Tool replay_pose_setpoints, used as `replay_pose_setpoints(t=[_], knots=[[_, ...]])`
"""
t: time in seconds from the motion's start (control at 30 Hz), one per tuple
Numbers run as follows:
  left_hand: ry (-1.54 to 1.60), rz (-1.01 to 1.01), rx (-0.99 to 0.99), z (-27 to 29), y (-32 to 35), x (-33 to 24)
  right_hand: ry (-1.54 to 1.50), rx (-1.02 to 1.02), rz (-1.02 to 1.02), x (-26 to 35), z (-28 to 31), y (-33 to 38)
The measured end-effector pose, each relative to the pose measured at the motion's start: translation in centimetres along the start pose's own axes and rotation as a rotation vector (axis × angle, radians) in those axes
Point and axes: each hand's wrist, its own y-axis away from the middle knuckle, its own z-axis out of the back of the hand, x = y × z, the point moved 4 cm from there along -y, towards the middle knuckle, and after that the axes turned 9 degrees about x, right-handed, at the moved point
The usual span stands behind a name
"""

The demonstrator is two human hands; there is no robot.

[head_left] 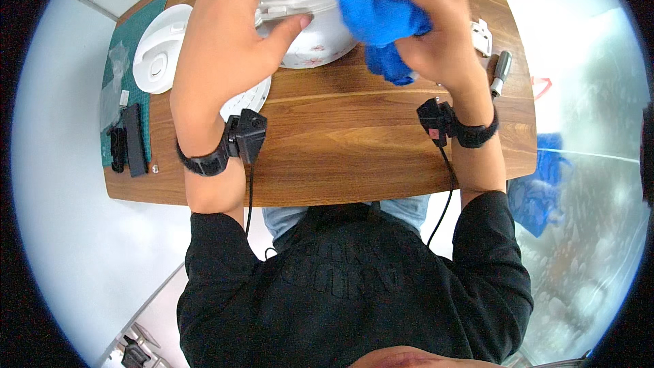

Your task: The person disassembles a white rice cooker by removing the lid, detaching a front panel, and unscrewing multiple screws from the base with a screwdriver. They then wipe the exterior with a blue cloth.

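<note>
A white rounded pot-like appliance body [315,42], with a faint red flower print, stands at the far middle of the table. Its top is open, and part of a dark interior shows. My left hand [228,48] grips the near-left side of its rim, thumb outside and fingers reaching over the edge. Bunched in my right hand [439,27] is a blue cloth [378,10], held against or just over the right side of the rim; contact is hard to tell. The upper edge of the picture cuts off the far part of the body.
A white lid with a handle [162,58] lies on the green mat [148,19] at left, near black bars [135,140]. A white disc [251,101] sits partly under my left wrist. At right are a screwdriver [502,71] and a white plastic part [482,37] on the wooden table [340,157].
</note>
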Motion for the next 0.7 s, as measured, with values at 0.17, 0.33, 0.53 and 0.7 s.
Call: replay_pose_setpoints(t=[0.17, 0.33, 0.53, 0.7], knots=[[-0.071, 0.002, -0.079, -0.5, -0.1, -1.8, 0.157, 0.001, 0.013, -3.0, 0.1, 0.7], [-0.101, 0.012, -0.052, -0.7, -0.3, -1.2, 0.315, 0.015, -0.094, -4.1, 2.0, 1.1], [-0.083, 0.066, -0.055, -0.6, -0.2, -1.1, 0.024, 0.027, 0.059, -0.1, 0.3, 0.1], [-0.076, 0.07, -0.065, -0.5, -0.1, -1.0, 0.096, 0.011, -0.023, -1.5, -0.3, 1.1]])
